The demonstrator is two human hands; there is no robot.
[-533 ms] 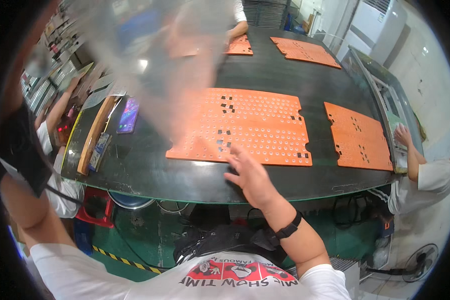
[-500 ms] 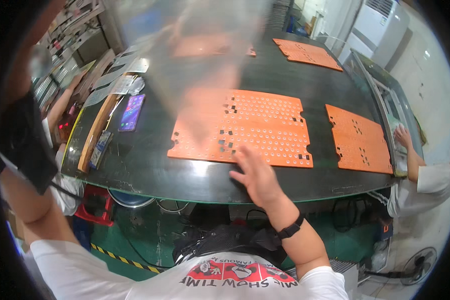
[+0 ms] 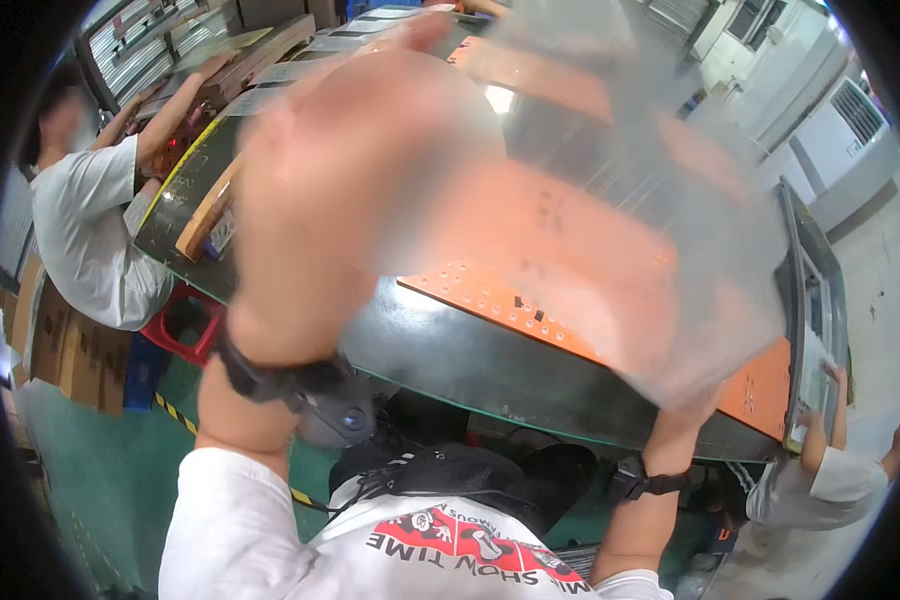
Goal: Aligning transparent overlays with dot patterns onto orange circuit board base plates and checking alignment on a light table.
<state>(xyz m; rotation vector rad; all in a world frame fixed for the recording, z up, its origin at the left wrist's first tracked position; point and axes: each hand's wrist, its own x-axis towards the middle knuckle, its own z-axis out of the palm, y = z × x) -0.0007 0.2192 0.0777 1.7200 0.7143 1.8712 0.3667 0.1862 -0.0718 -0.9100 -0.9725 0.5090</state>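
Note:
A translucent plastic sheet [image 3: 610, 200], blurred and possibly a bag, hangs over the table between my hands. Through it shows a large orange board [image 3: 480, 302] with rows of small holes and a few black square marks. My right hand [image 3: 692, 408] is at the sheet's lower right corner, its fingers closed on it and partly veiled by it. Close to the camera, my left hand [image 3: 360, 160] is raised and smeared by motion, beside the sheet's left side. Its fingers cannot be made out, nor whether it grips the sheet.
Another orange board [image 3: 765, 390] lies at the right, by a framed tray [image 3: 820, 290] where a co-worker's hands [image 3: 825, 415] rest. A second co-worker [image 3: 95, 220] is at the left, near a wooden bar [image 3: 208, 215] and a red stool [image 3: 182, 322]. Cardboard boxes [image 3: 75, 345] stand below.
My right hand has gone from spread at the board's front edge to the sheet's corner. The sheet now reaches farther right and lower. My left hand has come into full view; the view has shifted.

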